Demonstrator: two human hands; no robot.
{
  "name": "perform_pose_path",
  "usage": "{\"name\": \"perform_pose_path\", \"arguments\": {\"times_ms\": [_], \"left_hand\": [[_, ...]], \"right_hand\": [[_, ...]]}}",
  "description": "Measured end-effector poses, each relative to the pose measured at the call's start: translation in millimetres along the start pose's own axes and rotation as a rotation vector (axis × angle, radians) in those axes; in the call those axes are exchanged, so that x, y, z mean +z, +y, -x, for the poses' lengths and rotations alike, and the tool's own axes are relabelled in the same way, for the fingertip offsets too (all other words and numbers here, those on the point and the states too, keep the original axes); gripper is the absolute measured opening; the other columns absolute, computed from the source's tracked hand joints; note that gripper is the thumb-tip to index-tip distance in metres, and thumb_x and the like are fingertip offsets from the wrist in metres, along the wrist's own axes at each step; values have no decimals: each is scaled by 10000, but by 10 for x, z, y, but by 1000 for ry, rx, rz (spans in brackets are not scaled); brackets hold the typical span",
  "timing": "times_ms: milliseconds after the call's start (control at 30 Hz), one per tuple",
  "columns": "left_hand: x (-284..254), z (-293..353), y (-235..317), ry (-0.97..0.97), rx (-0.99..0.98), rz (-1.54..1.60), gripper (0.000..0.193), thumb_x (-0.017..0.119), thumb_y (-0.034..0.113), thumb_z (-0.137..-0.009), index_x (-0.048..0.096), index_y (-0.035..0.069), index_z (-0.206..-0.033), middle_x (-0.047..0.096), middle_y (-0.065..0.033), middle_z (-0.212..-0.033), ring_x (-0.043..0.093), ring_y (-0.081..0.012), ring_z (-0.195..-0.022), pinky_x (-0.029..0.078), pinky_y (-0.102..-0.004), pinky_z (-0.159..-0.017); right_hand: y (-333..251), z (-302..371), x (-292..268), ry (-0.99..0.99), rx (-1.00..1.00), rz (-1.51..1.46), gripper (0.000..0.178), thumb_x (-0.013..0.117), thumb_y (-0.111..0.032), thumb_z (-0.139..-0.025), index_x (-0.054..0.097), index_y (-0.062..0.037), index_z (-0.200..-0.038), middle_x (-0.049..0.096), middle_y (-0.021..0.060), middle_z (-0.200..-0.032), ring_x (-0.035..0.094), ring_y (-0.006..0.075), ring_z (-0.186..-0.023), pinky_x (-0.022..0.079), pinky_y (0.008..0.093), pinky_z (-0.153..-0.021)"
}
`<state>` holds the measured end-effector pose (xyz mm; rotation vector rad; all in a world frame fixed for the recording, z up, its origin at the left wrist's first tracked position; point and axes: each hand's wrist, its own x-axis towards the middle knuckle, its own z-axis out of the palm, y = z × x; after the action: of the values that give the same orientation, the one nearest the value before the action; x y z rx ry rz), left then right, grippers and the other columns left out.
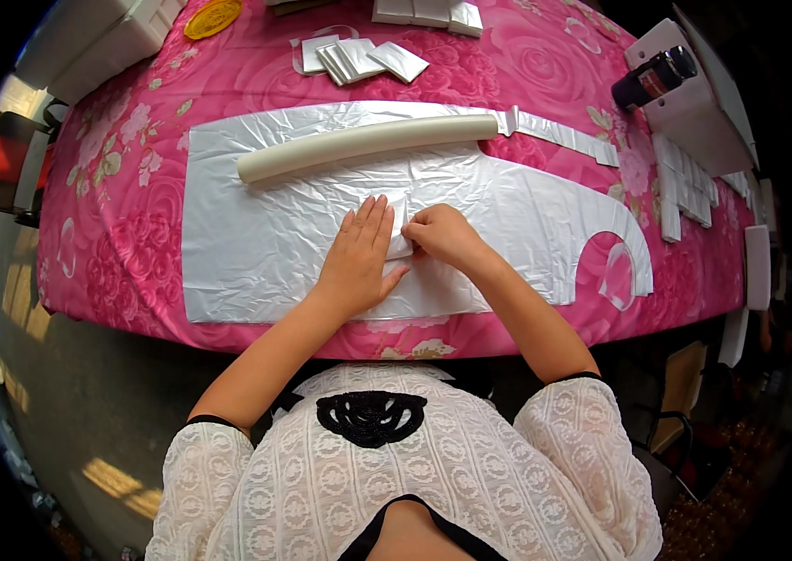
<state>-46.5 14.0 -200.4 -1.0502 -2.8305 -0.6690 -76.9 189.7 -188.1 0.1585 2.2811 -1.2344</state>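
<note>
A thin white plastic apron lies spread flat on the table, creased all over, with a curved neck opening at its right end. On top of it is a small folded white plastic packet. My left hand rests flat on the packet's left side, fingers stretched out. My right hand is closed at the packet's right edge, thumb and fingers pinching it; the fingertips are partly hidden. A long pale tube lies across the apron beyond both hands.
A pink flowered cloth covers the table. Folded white packets lie at the far side, with more stacks at the right. A dark flask leans by a white box. White containers and a yellow dish sit far left.
</note>
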Motion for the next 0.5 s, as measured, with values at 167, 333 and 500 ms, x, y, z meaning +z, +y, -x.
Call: {"name": "perform_pose_path", "arguments": {"times_ms": [167,333,500], "left_hand": [[153,-29,-37,-51,-85,-51,953,621,483,-708,195,-71,-1357,183,-224,-1430,138,-314,-1353,86,-437,-1094],[145,-34,-14,-87,-107,-28,1016,611,538,-683,174,-83,-1358,159,-227,-1439,113,-312,-1360,50,-433,-1098],[117,-47,2,-109,-139,-86,1065,565,602,-692,118,-86,-1369,120,-228,-1447,73,-314,-1366,22,-440,-1098]], "right_hand": [[-32,21,10,29,8,23,266,502,-202,-728,640,-4,-616,604,93,-532,591,195,-513,475,313,-568],[-105,129,16,75,-8,100,219,578,-208,-708,635,-3,-658,615,110,-586,606,215,-550,475,318,-564],[-147,345,77,272,-161,509,245,691,-226,-644,613,-16,-743,622,131,-668,617,264,-643,473,339,-587]]}}
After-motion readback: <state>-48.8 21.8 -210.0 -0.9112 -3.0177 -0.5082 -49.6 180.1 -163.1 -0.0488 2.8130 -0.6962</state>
